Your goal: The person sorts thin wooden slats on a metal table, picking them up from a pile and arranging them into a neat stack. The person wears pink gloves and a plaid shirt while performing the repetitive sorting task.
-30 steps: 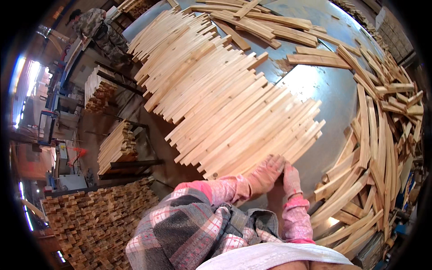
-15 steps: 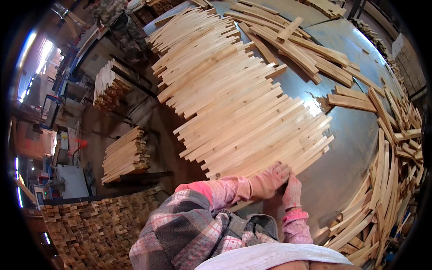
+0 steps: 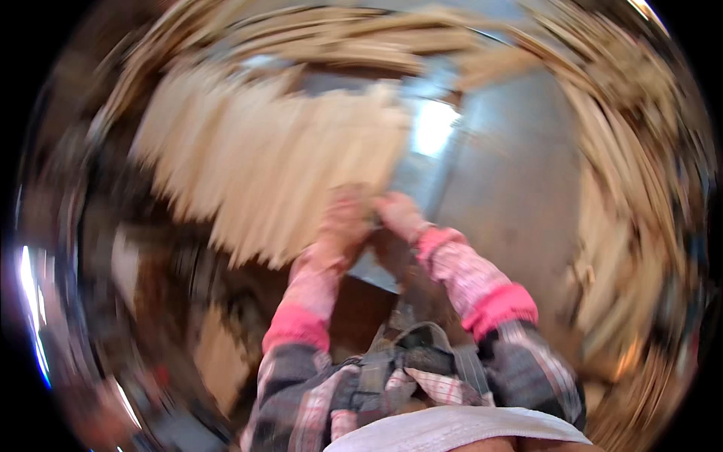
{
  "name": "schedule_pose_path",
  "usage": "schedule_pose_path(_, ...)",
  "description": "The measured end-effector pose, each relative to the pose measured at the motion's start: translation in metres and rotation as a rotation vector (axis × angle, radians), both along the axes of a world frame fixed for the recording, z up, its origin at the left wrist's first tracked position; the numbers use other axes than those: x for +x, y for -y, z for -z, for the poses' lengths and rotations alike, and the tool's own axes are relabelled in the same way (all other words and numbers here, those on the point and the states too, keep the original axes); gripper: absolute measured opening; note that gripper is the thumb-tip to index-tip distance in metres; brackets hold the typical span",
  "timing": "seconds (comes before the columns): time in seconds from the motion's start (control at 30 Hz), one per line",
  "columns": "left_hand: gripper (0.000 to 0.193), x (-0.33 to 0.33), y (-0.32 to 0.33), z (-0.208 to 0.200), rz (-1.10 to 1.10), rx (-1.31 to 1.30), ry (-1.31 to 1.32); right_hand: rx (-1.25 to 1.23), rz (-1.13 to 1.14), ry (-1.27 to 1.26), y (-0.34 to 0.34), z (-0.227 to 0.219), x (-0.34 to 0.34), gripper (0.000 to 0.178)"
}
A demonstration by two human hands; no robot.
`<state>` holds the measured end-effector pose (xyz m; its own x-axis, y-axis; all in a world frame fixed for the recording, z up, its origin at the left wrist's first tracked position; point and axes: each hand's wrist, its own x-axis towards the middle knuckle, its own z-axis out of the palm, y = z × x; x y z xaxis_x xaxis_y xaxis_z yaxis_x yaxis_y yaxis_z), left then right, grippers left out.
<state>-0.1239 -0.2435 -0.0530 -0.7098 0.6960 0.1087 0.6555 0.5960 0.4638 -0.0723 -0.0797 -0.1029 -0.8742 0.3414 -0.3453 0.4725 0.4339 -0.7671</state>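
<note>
A wide row of pale wooden slats (image 3: 263, 158) lies side by side on a metal-topped table (image 3: 512, 158). At the row's near right edge is my left hand (image 3: 345, 218), over or against the end slats. Just right of it, almost touching, my right hand (image 3: 401, 216) reaches in beside the same edge. Both hands look gloved in pink, with pink sleeve covers on the forearms. Motion smears the fingers, so their grip does not show, nor whether either hand holds a slat.
Loose wooden strips (image 3: 339, 41) lie across the far side of the table. A long heap of wood strips (image 3: 625, 196) curves along the right side. At the lower left stands a blurred wood stack (image 3: 220, 361). Bright glare (image 3: 435, 126) sits on the metal.
My view has swung to the right, so the slat row now appears further left and turned. Both hands remain close together at the row's near edge; my right forearm now shows more fully.
</note>
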Motion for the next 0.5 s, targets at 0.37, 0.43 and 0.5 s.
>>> schedule_pose_path(0.37,0.073,-0.036,-0.060,-0.022,0.003,-0.023,-0.021,0.578,0.690,0.340,-0.313,-0.118,0.223,0.055)
schedule_pose_path(0.43,0.063,-0.011,-0.117,-0.032,0.033,0.080,0.114,0.608,0.835,0.352,-0.361,-0.133,0.258,0.058)
schedule_pose_path(0.5,0.061,0.010,-0.173,-0.034,0.083,0.205,0.383,0.645,0.880,0.375,-0.401,-0.145,0.283,0.060)
